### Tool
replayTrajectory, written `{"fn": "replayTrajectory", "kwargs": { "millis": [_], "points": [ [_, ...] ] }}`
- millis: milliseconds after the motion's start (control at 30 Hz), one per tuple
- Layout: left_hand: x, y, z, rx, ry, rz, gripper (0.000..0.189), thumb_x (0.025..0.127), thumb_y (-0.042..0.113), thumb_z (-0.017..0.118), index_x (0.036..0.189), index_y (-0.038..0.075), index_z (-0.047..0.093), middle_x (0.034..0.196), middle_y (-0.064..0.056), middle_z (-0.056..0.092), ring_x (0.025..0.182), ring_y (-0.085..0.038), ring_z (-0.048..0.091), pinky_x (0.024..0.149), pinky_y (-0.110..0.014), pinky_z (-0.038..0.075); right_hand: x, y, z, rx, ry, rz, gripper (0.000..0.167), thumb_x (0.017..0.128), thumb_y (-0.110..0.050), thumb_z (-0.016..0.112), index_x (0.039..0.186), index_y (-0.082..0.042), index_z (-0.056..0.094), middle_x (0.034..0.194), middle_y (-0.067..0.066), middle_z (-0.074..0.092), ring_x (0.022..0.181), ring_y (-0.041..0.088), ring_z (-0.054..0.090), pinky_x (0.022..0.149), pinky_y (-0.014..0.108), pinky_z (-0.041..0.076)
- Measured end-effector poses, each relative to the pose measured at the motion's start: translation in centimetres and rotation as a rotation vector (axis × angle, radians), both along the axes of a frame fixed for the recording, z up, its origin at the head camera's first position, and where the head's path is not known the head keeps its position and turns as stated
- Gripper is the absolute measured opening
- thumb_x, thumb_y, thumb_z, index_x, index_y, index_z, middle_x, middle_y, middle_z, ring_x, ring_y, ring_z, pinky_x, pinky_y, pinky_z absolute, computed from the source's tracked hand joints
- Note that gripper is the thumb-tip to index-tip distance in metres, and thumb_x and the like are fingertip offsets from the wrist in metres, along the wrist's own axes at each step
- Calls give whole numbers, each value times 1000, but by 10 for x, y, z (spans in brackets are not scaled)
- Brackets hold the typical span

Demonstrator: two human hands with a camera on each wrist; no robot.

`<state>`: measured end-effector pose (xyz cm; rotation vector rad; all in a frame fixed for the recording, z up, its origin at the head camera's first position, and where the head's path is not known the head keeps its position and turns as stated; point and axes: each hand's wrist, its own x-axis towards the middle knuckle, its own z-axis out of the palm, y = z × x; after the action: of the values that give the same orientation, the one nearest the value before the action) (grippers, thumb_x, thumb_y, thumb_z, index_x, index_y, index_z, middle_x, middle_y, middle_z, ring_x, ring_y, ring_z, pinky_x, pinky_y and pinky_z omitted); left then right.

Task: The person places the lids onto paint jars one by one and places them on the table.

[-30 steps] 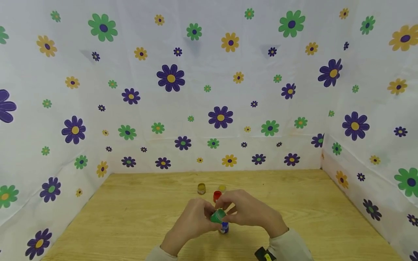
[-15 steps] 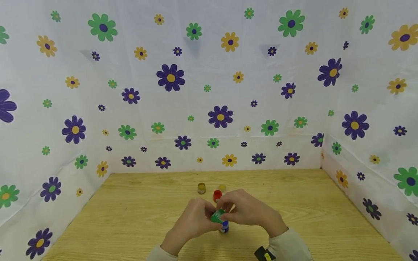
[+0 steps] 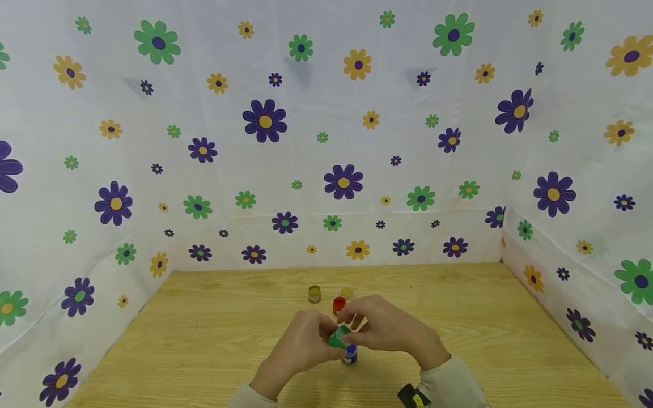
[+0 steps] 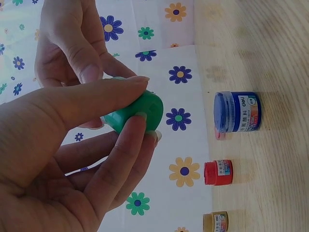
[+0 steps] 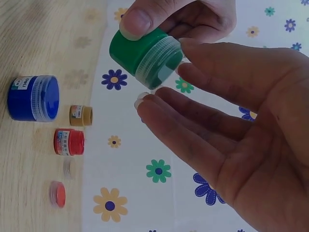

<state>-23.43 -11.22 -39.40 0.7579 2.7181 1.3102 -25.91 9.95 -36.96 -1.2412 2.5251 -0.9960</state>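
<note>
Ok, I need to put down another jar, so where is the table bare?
Two wide patches of wooden tabletop show bare: left of the left hand and ochre paint jar, and right of the right hand, out to the flowered cloth. The middle is crowded: red paint jar, blue paint jar, held green paint jar.

Person's left grip pinching, thumb opposite fingers, right grip facing it, fingers gently bent, both wrists angled inward
</note>
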Motion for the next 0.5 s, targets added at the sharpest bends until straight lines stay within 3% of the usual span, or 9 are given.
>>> {"fn": "replayTrajectory", "kwargs": {
  "millis": [300,500],
  "points": [
    [0,0,1,2,-9,3,17,77,12,91,89,5,81,80,-4,79,69,-7,70,62,-20,56,2,-1,1,-44,3,64,23,87,3,78,106,-10,73,108,4,69,106,17,70,87,25,61],
    [0,0,1,8,-2,-2,17,76,12,91,88,5,81,81,-4,79,70,-8,71,62,-20,56,2,-1,1,-49,5,66,20,89,3,77,105,-8,73,105,4,69,104,16,72,85,20,59]
  ]
}}
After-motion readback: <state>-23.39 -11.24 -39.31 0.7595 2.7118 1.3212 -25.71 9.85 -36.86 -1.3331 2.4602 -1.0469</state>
